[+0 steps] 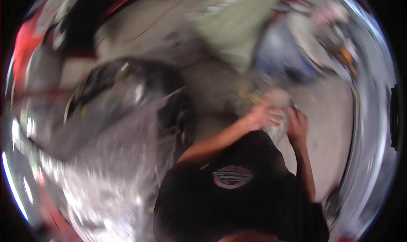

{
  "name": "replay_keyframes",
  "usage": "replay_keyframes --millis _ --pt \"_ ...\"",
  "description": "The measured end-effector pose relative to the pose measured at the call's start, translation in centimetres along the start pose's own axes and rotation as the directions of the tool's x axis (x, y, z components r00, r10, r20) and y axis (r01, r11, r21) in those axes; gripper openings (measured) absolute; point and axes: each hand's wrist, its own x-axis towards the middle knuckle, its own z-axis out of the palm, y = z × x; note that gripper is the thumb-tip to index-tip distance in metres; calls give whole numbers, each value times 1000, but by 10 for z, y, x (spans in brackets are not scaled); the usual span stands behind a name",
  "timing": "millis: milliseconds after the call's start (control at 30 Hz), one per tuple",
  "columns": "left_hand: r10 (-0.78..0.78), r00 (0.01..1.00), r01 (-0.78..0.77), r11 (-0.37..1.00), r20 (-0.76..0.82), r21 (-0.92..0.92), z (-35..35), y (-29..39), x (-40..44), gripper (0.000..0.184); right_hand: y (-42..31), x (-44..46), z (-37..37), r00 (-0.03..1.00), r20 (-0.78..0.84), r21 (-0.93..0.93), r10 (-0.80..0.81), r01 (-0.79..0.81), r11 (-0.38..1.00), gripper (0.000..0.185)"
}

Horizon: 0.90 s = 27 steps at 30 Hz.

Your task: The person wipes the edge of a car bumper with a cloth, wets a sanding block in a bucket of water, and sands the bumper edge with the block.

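Motion blurs the whole head view. My left hand [268, 116] lies with bent fingers over a pale, crumpled-looking thing [276, 134] in front of my body. On its other side, the curled fingers of my right hand [298, 121] press against the same thing. Its kind cannot be made out. Just beyond the hands is a rounded, pinkish-beige shape [277, 97], and it is unclear whether it belongs to the held thing. Small yellowish bits [250, 98] show near my left hand.
A large dark round container [178, 78] with clear plastic sheeting [114, 170] stands to the left. Ahead are a pale green sheet or bag [237, 30] and a blue-white bag-like bundle [282, 51]. A long grey curved surface [375, 127] runs along the right.
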Motion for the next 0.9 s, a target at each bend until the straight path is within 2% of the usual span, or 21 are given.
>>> replay_keyframes --millis 33,67,100,133,167,200,233,333,367,400,467,500,567,600,667,700,767,800,833,867,900 --pt "25 997 -19 996 75 -84 6 4 -5 78 -8 0 -8 998 44 -43 40 -38 998 50" --pt "14 997 -7 995 71 -98 19 13 -10 81 -19 2 -19 997 -76 -3 -22 22 1000 54" --pt "12 1000 -10 996 22 -93 29 20 -10 85 -19 -4 -22 998 -57 -86 -17 12 996 55" --pt "-8 996 2 998 -87 -67 52 32 -17 87 -22 -10 -29 1000 -23 -67 -15 13 998 59" --pt "-28 999 25 998 -47 -64 50 34 -19 87 -25 -17 -36 1000 11 -36 -25 26 999 63" --pt "-80 996 78 995 -30 -66 46 36 -18 82 -28 -24 -39 999 6 -54 38 -38 998 63" --pt "-111 983 114 993 -145 12 63 40 -24 79 -33 -33 -40 1000 17 -76 25 -24 997 67" --pt "-129 967 171 968 -220 184 76 43 -34 57 -35 -60 -39 998 -27 -51 58 -59 997 69" --pt "-128 974 172 954 -187 245 73 38 -39 54 -37 -73 -37 995 -86 -11 53 -54 998 68" --pt "-130 981 168 936 -142 308 72 36 -40 52 -41 -83 -36 987 -104 -8 122 -123 992 68" --pt "0 996 50 818 -87 573 84 31 -53 58 -59 -115 -32 872 -272 275 407 -335 901 75" --pt "13 996 45 787 -90 616 97 32 -60 62 -59 -132 -25 839 -277 276 469 -398 875 75" --pt "56 989 38 794 -135 607 125 31 -68 67 -48 -166 1 688 -85 685 720 -485 544 69" --pt "86 991 2 756 -103 655 130 33 -69 70 -42 -184 8 660 -89 693 746 -497 523 69" --pt "122 990 -49 771 -72 635 148 38 -71 70 -29 -210 23 687 216 685 694 -613 394 60" --pt "130 990 -76 797 -46 599 157 44 -71 72 -26 -229 38 711 114 634 694 -590 500 42" --pt "196 981 -171 821 13 545 175 56 -70 74 -5 -290 104 690 -118 622 714 -509 595 24" --pt "230 972 -215 802 45 558 185 66 -70 74 3 -315 101 680 -121 510 723 -582 633 15" --pt "259 963 -256 809 69 528 192 76 -71 73 8 -338 105 572 -97 500 814 -679 537 15" --pt "294 951 -303 817 97 491 200 84 -71 73 21 -367 108 480 201 344 854 -851 398 37" --pt "312 943 -329 827 114 457 210 90 -72 71 37 -392 118 457 280 298 844 -877 377 47"
